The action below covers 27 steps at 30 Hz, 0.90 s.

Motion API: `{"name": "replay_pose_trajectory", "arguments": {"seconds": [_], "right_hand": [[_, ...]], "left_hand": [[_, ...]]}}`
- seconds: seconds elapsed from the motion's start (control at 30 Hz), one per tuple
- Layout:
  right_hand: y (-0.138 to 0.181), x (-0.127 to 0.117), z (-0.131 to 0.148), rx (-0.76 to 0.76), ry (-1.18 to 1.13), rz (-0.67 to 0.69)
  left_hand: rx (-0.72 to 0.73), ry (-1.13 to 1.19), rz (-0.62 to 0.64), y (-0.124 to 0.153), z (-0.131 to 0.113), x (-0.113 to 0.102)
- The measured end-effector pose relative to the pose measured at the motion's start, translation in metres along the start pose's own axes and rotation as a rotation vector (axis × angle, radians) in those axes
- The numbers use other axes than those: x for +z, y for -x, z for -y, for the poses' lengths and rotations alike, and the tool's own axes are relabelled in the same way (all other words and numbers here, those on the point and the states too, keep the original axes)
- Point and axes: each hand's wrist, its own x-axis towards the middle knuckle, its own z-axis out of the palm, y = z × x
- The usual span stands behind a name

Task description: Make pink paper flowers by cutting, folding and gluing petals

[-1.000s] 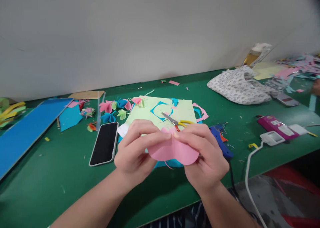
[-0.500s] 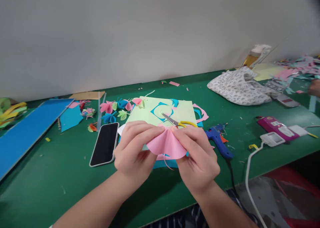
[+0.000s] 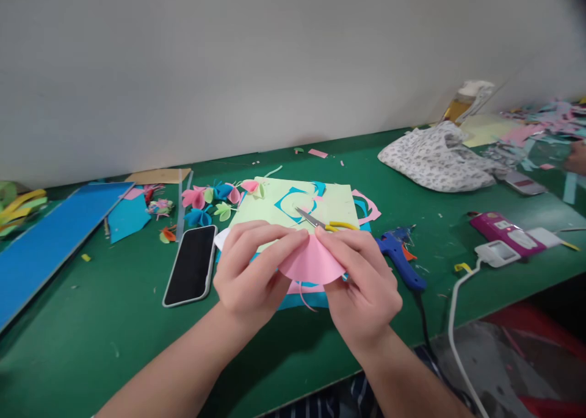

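Note:
A piece of pink paper (image 3: 312,262) with a curved lower edge is held up between both hands. My left hand (image 3: 256,271) pinches its upper left side, and my right hand (image 3: 361,277) pinches the upper right, fingertips close together. Some of the paper is hidden behind the fingers. Just beyond the hands lie scissors (image 3: 315,219) with yellow handles, on a pale green sheet (image 3: 260,207) with blue paper cut-outs. Under the hands, more pink and blue sheets (image 3: 304,300) stick out from the stack.
To the left are a phone (image 3: 191,265), several folded paper flowers (image 3: 196,197) and a long blue board (image 3: 55,241). On the right are a blue glue gun (image 3: 403,262), a patterned cloth (image 3: 434,158), a purple pack (image 3: 503,229) with a white cable, and another person's hand (image 3: 577,157).
The pink paper's folds have flattened, and it now looks smoother and narrower. Both hands have drawn slightly closer together.

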Motion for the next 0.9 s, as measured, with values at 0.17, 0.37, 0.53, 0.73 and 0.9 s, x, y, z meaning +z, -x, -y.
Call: {"name": "replay_pose_trajectory", "arguments": {"seconds": [0.17,0.37,0.53,0.73,0.9], "right_hand": [[0.0,0.0,0.001,0.0,0.007,0.015],[0.0,0.002,0.002,-0.01,0.006,0.003],[-0.001,0.001,0.003,0.017,0.006,0.007],[0.0,0.001,0.003,0.022,0.011,-0.003],[-0.002,0.001,-0.005,0.039,0.064,-0.065]], "left_hand": [[0.074,-0.067,-0.044,0.006,0.006,0.0],[0.037,0.003,-0.034,0.008,0.006,0.001],[0.015,0.084,0.013,0.002,0.004,0.001],[-0.006,0.154,0.054,-0.003,0.002,0.002],[-0.108,0.171,0.04,0.003,0.0,0.005]]}}
